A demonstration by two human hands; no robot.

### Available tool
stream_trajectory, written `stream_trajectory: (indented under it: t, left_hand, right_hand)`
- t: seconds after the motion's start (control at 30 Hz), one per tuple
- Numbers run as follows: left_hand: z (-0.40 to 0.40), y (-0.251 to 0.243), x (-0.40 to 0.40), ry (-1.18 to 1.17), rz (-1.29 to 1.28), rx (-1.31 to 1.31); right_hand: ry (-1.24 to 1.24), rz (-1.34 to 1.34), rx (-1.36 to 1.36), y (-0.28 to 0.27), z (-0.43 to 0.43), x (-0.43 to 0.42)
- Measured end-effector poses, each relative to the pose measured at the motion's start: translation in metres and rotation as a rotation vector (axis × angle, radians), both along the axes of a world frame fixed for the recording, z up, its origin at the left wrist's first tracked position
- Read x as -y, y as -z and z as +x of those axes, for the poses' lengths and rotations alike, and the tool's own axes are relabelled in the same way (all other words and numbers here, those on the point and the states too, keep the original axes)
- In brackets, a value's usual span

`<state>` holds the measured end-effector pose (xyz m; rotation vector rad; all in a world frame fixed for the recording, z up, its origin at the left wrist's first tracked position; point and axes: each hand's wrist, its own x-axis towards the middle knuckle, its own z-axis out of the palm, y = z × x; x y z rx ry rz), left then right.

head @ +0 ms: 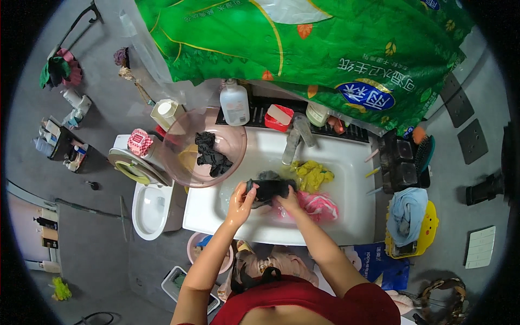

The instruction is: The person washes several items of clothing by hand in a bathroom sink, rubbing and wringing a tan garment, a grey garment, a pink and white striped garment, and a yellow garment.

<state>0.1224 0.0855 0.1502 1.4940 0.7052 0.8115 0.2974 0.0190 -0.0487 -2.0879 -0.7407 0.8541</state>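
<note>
A wet black cloth (pixel 271 189) is stretched between my two hands over a white washbasin (pixel 349 223). My left hand (pixel 239 207) grips its left end, thumb on top. My right hand (pixel 289 200) holds the other end, low near the water. Behind and beneath it, a dark grey cloth (pixel 268 176) lies partly hidden in the basin. Yellow cloth (pixel 312 175) sits bunched in the cloudy water to the right. Nearer to me, a pink and white cloth (pixel 319 206) is partly under water, beside my right hand. Above the basin's back rim stands the faucet (pixel 291 146).
A translucent pink tub (pixel 239 162) holding a crumpled black cloth (pixel 212 156) rests over the basin's left corner. Along the back stand a pump bottle (pixel 235 103) and a red soap box (pixel 279 118). A toilet (pixel 150 211) is at left, a yellow basket (pixel 430 223) at right.
</note>
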Motion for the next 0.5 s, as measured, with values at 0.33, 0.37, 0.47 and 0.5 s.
stream_trajectory:
  t: [0.33, 0.37, 0.47, 0.5]
  left_hand:
    - [-0.050, -0.050, -0.009, 0.005, 0.105, 0.124]
    - [-0.053, -0.041, -0.014, -0.030, 0.107, 0.093]
    - [-0.078, -0.020, -0.024, -0.103, 0.162, -0.102]
    - [-0.083, -0.012, -0.026, -0.116, 0.175, -0.112]
  right_hand:
    - [0.267, -0.119, -0.462, 0.031, 0.015, -0.018]
    - [0.347, -0.121, -0.750, 0.029, 0.034, -0.009]
    - [0.313, 0.112, -0.803, -0.008, 0.046, 0.006]
    - [0.364, 0.199, -0.798, -0.025, 0.050, 0.008]
